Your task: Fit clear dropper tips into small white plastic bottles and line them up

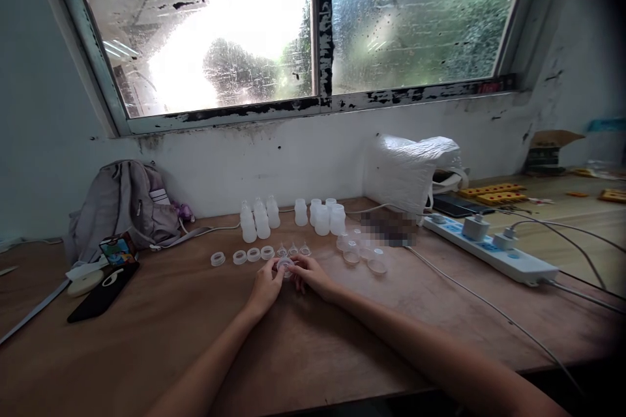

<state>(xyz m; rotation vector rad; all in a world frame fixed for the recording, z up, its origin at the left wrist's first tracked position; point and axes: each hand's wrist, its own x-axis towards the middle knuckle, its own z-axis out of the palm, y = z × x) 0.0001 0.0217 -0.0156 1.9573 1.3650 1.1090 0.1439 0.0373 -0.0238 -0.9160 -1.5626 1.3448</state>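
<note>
My left hand (265, 288) and my right hand (313, 277) meet low over the table, fingers closed around a bottle collar ring (285, 262), pale and translucent. Whether a nipple sits inside that ring is too small to tell. Just beyond my fingers stand three clear bottle nipples (293, 250) in a row. Left of them lie several white collar rings (239, 257). Farther back are several baby bottles with tops fitted (248, 227), and several open-necked bottles (321, 220) to their right. Clear domed caps (351, 257) lie to the right of my hands.
A grey backpack (130, 208) leans on the wall at left, near a black phone (102, 292) and a small box (117, 249). At right lie a white power strip (489, 251) with cables and a silvery padded bag (405, 172). A blurred dark patch (388, 228) lies behind the caps.
</note>
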